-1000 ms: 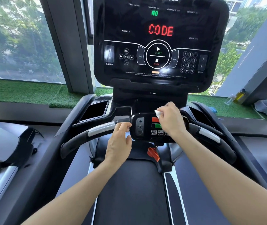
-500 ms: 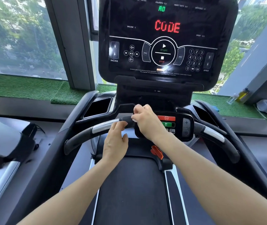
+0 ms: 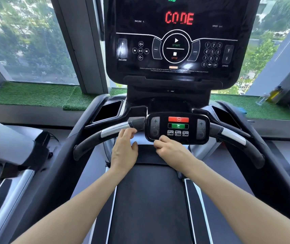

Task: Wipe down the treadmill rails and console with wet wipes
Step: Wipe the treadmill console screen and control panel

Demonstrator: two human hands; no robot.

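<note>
Right hand now lower, curled at control panel's bottom edge.

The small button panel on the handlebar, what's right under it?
The right hand curls at the button panel's lower edge, above the dark belt. Anything held in its fingers is hidden.

We face big windows w/ daylight and green trees outside. Grey pillar splits the glass at left. Green turf sill runs below, w/ a yellow bottle at far right. Another machine sits at left, on dark grey floor.
</note>
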